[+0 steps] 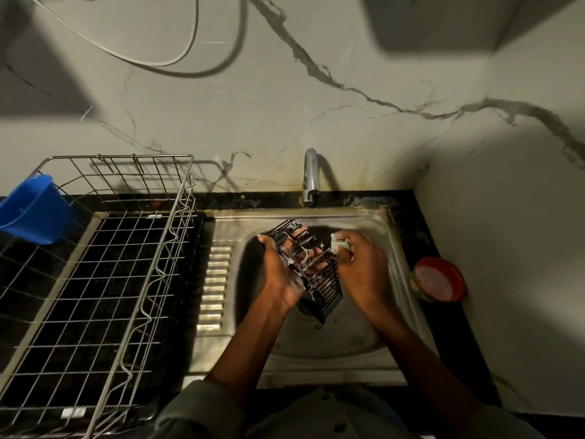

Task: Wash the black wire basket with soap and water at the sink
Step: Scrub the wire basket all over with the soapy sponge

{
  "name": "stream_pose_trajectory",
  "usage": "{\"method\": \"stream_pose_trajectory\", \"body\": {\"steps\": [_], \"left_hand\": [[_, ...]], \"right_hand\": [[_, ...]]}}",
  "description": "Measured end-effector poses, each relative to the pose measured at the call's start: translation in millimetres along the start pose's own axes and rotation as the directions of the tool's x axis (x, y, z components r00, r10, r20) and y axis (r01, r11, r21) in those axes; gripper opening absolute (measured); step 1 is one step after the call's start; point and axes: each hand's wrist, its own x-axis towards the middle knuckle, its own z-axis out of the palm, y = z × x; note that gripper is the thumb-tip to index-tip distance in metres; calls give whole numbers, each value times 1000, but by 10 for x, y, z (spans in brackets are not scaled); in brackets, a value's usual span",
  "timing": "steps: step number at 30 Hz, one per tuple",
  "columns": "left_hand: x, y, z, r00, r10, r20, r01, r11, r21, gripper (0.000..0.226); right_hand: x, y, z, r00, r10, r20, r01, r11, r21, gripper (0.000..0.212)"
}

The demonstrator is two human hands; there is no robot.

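The black wire basket [326, 288] is held tilted over the steel sink [364, 340], with white suds on its bars. My left hand [281, 270] grips it from the left and underneath, fingers curled through the upper wires. My right hand [361, 264] is at the basket's upper right edge and pinches a pale green scrubber [338, 245] against the wires. The faucet [310, 175] stands behind the sink; no running water is visible.
A large metal dish rack [104, 264] fills the counter to the left, with a blue plastic mug [31, 210] at its far left. A red round soap tub [438, 278] sits on the black counter right of the sink. Marble walls close in behind and on the right.
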Motion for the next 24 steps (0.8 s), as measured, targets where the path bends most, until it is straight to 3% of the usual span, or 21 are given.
{"method": "stream_pose_trajectory", "body": {"steps": [4,7,12,17,21,24], "left_hand": [[-60,85,-39,996,-48,76,54,996,-69,84],[-161,88,-5,991,-59,118,61,998,-16,79],[-250,110,103,990,27,135,-42,993,108,69],[-350,51,239,981,128,148,-160,961,227,75],[-434,0,206,970,80,231,-174,891,419,65],[-405,-94,142,963,76,260,-192,870,454,68]], "right_hand": [[-100,127,135,963,215,160,-261,891,372,16],[-81,118,134,936,239,258,-341,802,491,17],[-31,-23,101,920,234,313,-378,738,558,16],[90,-154,108,896,353,271,-440,619,650,15],[138,-188,27,847,427,317,-517,520,680,17],[155,-141,26,800,498,335,-572,460,679,12]]}}
